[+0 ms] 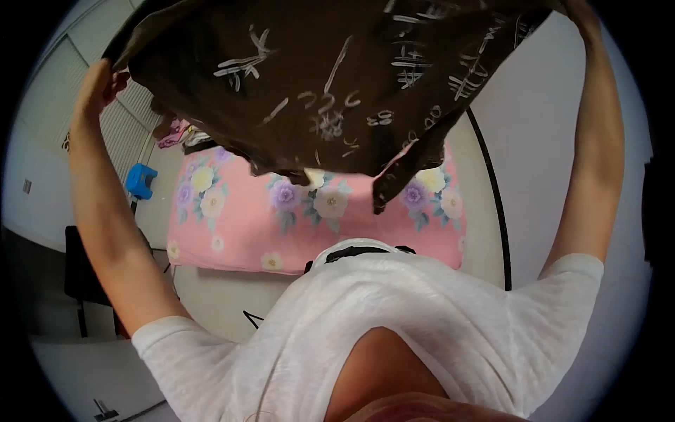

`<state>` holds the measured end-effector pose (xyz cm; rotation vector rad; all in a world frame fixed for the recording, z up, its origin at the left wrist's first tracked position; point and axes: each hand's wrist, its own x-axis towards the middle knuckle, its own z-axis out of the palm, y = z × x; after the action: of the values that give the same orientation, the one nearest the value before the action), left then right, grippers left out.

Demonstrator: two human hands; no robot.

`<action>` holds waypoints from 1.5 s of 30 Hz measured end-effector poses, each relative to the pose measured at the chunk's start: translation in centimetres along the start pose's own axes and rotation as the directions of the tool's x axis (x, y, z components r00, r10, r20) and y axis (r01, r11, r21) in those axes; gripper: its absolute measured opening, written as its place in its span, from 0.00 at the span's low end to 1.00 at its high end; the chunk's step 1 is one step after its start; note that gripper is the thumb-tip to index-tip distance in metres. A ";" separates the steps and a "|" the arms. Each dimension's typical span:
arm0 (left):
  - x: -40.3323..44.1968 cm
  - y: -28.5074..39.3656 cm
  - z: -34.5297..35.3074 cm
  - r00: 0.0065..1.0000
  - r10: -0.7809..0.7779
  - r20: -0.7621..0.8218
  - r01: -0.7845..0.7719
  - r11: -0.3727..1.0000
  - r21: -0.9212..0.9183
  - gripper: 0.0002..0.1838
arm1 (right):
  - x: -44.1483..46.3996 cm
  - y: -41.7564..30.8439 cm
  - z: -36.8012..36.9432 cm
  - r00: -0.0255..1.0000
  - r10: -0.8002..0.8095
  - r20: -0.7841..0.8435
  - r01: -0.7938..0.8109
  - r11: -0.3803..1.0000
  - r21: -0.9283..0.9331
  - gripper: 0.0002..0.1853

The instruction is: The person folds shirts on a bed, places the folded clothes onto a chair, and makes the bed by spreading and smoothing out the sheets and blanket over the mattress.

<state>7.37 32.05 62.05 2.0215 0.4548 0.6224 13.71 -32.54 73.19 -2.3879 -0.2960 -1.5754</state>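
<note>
A dark brown shirt (295, 84) with white scrawled lettering is held up and spread wide across the top of the view. A narrow sleeve-like end of it hangs down near the middle. My left hand (102, 88) is closed on the shirt's left edge, with its fingertips curled behind the cloth. At the upper right, my right hand (578, 10) holds the opposite corner; its fingers are mostly cut off by the frame edge. Both arms are raised and stretched apart. The shirt hangs in the air above a bed with a pink flowered cover (239, 235).
A small pile of clothes (179, 133) lies at the bed's far left end. Beyond it stands a blue plastic stool (141, 181) by a slatted wardrobe door (116, 133). A black chair (84, 271) is at the left, and a pale wall (531, 169) rises on the right.
</note>
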 end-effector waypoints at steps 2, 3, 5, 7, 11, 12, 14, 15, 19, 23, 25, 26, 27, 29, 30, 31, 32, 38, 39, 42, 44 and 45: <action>1.7 1.3 -1.3 0.993 0.026 0.113 -0.077 0.878 0.472 0.11 | -0.2 1.8 0.1 0.999 0.035 0.039 -0.033 0.998 -0.049 0.12; 4.0 1.4 -2.3 0.987 0.035 0.158 -0.133 0.730 0.670 0.11 | -0.4 2.8 0.1 0.998 0.039 0.045 -0.037 0.998 -0.041 0.12; 5.6 3.1 -4.6 0.974 0.204 0.102 -0.227 0.910 0.346 0.12 | -0.3 3.9 0.2 0.995 -0.083 0.056 0.093 0.974 -0.207 0.12; 4.4 5.0 -4.6 0.947 0.321 0.022 -0.309 0.886 0.345 0.12 | -2.7 2.6 -0.5 0.996 0.085 0.030 -0.085 0.996 -0.001 0.11; 3.7 6.0 -5.3 0.953 0.217 0.213 -0.299 0.793 0.531 0.09 | -1.7 3.6 -0.6 0.979 0.185 0.088 -0.199 0.959 0.201 0.09; 3.2 5.7 -6.4 0.929 0.196 0.312 -0.338 0.793 0.508 0.09 | -1.2 3.4 -1.2 0.985 0.132 0.113 -0.151 0.972 0.182 0.09; 4.3 6.0 -8.5 0.922 0.201 0.332 -0.359 0.768 0.531 0.10 | -2.8 3.7 -1.3 0.984 0.128 0.125 -0.152 0.966 0.210 0.09; 6.1 5.7 -10.4 0.909 0.222 0.352 -0.381 0.784 0.491 0.10 | -3.1 2.7 -1.7 0.987 0.136 0.084 -0.149 0.974 0.171 0.10; 1.4 7.7 -6.4 0.883 0.129 0.452 -0.386 0.746 0.542 0.14 | -3.5 3.0 -2.7 0.979 0.187 0.083 -0.202 0.946 0.254 0.12; -0.6 7.3 -6.4 0.817 0.182 0.547 -0.429 0.826 0.366 0.24 | -3.5 5.2 -2.7 0.993 0.066 0.093 -0.082 0.980 0.182 0.13; -1.2 7.7 -6.2 0.787 0.258 0.560 -0.382 0.917 0.114 0.22 | -3.1 6.6 -2.7 0.993 0.102 0.055 -0.107 0.991 0.084 0.14; -3.2 6.7 -6.5 0.768 0.366 0.526 -0.450 0.892 0.037 0.23 | -3.5 7.0 -3.6 1.000 0.024 -0.011 -0.024 1.000 -0.009 0.15; -1.0 5.4 -7.2 0.773 0.303 0.557 -0.436 0.892 0.120 0.19 | -4.0 6.1 -3.8 0.989 0.142 0.035 -0.145 0.985 0.091 0.15; -2.1 6.3 -4.5 0.780 0.227 0.583 -0.424 0.877 0.225 0.12 | -2.8 7.5 -3.0 0.994 0.058 0.089 -0.049 0.994 -0.094 0.14; -1.4 6.3 -3.6 0.765 0.173 0.621 -0.460 0.821 0.338 0.12 | -2.4 8.1 -2.6 0.993 0.035 0.109 -0.020 0.990 -0.137 0.14; -0.5 6.1 -3.0 0.752 0.111 0.650 -0.492 0.751 0.441 0.11 | -1.8 9.1 -2.3 0.992 0.009 0.125 0.007 0.992 -0.124 0.14; -0.7 6.0 -2.5 0.760 0.116 0.639 -0.468 0.780 0.415 0.09 | -1.1 9.4 -2.0 0.990 -0.023 0.137 0.038 0.993 -0.108 0.14; -3.4 4.0 -4.0 0.662 0.168 0.731 -0.298 0.953 0.051 0.08 | 0.2 8.1 -4.0 0.968 -0.198 0.151 0.196 0.980 0.031 0.13; -3.6 3.8 -4.6 0.609 0.217 0.763 -0.223 0.970 -0.098 0.09 | 0.3 7.8 -4.5 0.962 -0.229 0.149 0.224 0.973 0.050 0.13; -5.6 3.9 -5.0 0.613 0.361 0.703 -0.131 0.924 -0.360 0.12 | -0.3 9.2 -6.4 0.962 -0.222 0.158 0.229 0.973 -0.027 0.13; -6.1 3.8 -4.7 0.657 0.310 0.687 -0.051 0.928 -0.370 0.14 | -1.0 11.5 -7.7 0.975 -0.128 0.181 0.167 0.960 -0.223 0.13; -6.2 3.8 -4.6 0.698 0.254 0.670 0.030 0.924 -0.382 0.15 | -1.4 12.0 -8.5 0.981 -0.061 0.184 0.123 0.929 -0.349 0.14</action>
<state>-0.08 29.98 65.80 1.7539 -0.2535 -0.0543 9.58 -46.70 73.82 -2.8354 -0.1654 -1.5824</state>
